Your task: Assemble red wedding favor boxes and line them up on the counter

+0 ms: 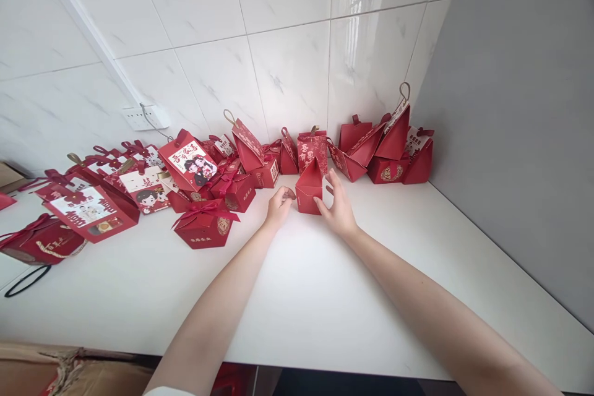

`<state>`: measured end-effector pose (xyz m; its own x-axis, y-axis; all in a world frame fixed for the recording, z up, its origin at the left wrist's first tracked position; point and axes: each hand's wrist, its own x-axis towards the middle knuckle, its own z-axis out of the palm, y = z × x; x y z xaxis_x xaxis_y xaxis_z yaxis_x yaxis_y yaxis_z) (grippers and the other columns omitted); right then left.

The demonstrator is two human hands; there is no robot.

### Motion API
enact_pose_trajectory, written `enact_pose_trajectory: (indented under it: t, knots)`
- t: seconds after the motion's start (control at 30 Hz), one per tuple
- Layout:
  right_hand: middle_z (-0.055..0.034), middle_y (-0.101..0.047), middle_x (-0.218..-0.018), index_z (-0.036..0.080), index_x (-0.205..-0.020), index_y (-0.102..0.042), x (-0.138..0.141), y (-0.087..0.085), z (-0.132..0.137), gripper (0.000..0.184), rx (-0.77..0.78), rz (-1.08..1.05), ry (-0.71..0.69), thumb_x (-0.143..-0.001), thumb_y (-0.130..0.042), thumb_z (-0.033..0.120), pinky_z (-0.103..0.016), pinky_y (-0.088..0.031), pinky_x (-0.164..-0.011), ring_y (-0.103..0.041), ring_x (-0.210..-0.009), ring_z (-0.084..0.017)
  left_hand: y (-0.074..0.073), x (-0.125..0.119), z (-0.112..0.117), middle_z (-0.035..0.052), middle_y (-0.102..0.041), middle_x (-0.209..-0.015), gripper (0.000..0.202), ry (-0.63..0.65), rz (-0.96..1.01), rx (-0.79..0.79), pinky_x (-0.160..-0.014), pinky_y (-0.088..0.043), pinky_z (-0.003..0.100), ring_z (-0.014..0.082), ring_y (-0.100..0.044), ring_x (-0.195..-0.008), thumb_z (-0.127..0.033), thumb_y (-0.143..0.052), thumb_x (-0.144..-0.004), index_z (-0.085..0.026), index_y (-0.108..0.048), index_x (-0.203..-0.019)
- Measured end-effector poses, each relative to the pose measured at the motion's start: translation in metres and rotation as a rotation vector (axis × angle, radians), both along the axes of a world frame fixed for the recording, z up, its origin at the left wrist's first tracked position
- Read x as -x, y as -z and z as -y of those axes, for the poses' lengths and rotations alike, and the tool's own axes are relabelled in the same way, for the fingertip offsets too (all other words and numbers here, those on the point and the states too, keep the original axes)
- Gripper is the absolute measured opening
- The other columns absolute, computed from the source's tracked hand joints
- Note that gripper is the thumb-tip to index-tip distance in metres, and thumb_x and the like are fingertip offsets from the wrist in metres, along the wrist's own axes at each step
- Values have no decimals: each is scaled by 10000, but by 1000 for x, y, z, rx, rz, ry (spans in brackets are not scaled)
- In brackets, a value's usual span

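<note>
A small red gift box [308,195] with a peaked, folded top stands upright on the white table in front of me. My right hand [338,205] is at its right side, fingers spread, the thumb touching the box's lower front edge. To the left of the box is my left hand [279,205], its fingers loosely bent and a small gap between thumb and fingertips. Nothing shows in that hand. Right behind the box stands a patterned red gift box [312,147] with gold lettering.
Several red gift boxes crowd the left, among them a ribbon-tied box [204,229] and a box with a cartoon couple [188,164]. More peaked boxes [392,136] lean together near the grey panel [510,105]. A socket [147,117] is on the tiled wall. Cardboard [41,371] lies below the table edge.
</note>
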<state>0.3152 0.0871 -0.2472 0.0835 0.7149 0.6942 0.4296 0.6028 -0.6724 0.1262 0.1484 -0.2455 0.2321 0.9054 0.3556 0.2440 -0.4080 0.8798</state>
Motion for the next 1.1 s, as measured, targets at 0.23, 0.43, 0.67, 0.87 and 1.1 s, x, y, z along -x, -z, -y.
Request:
enact_pose_trajectory:
  t: [0.23,0.43,0.67,0.87,1.1]
  knots:
    - [-80,-678,-1081,207,-1210,-550,-18,19,-15,395,405,218,-96,-834,-572,325,-390,-511,-841,-643,-936,-241,0,-3,8,-12,-572,-652,331,186,-103,62,-650,-437,268,127,-543,-606,-499,-530,-846,-185,-515,-743]
    - [-58,-672,-981,191,-1096,-586,-20,18,-15,310,395,254,-70,-818,-565,324,-339,-490,-758,-609,-835,-214,3,-7,9,-25,-551,-652,318,147,-280,1,-608,-388,246,121,-486,-617,-487,-588,-803,-181,-543,-733]
    - [-88,-657,-1089,195,-1195,-569,-20,14,-11,403,375,242,-101,-872,-536,434,-385,-500,-854,-621,-955,-247,1,-2,9,6,-621,-738,379,134,-282,-41,-646,-418,265,146,-532,-669,-554,-592,-789,-178,-638,-820]
    - [-60,-336,-1500,339,-1487,-253,-10,4,-1,597,155,269,-16,-933,-474,358,-444,-428,-1050,-429,-1321,-260,0,1,-1,143,-681,-959,863,197,223,317,-677,-521,335,246,-653,-844,-855,-295,-731,-146,-586,-1129]
    - [-40,-265,-1542,335,-1432,-358,-12,-5,5,530,-7,374,-21,-921,-480,266,-498,-357,-1115,-318,-1389,-279,-5,4,-5,93,-653,-1122,470,131,325,272,-756,-523,323,222,-638,-968,-433,-685,-741,-209,-533,-1125]
